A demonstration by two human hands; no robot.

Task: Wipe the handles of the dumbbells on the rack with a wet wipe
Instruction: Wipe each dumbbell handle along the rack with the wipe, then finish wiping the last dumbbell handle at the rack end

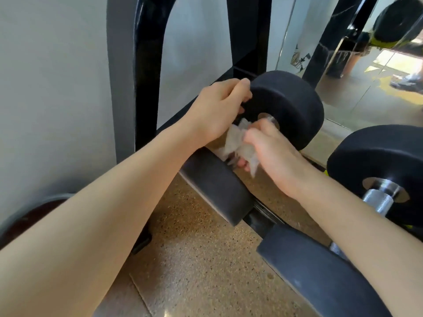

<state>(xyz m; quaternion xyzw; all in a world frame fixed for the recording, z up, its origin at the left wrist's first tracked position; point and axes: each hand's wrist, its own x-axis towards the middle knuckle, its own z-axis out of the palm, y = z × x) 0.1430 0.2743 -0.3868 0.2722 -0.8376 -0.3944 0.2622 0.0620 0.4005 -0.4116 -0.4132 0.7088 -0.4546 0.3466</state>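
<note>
Dumbbell [286, 106] lies front-to-back on the rack [146, 65]; right hand [272, 149] wraps a wet wipe [233, 140] around its handle, left hand [217, 108] grips the far head. No legible markings.

A plain pale grey wall [57, 88] stands at left above a speckled tan rubber floor [201, 259], with a sunlit wall mirror [366, 88] at right.

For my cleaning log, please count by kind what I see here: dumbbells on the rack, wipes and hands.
Dumbbells: 2 (wiped dumbbell, right dumbbell)
Wipes: 1 (wet wipe)
Hands: 2 (left hand, right hand)
Total: 5
</note>
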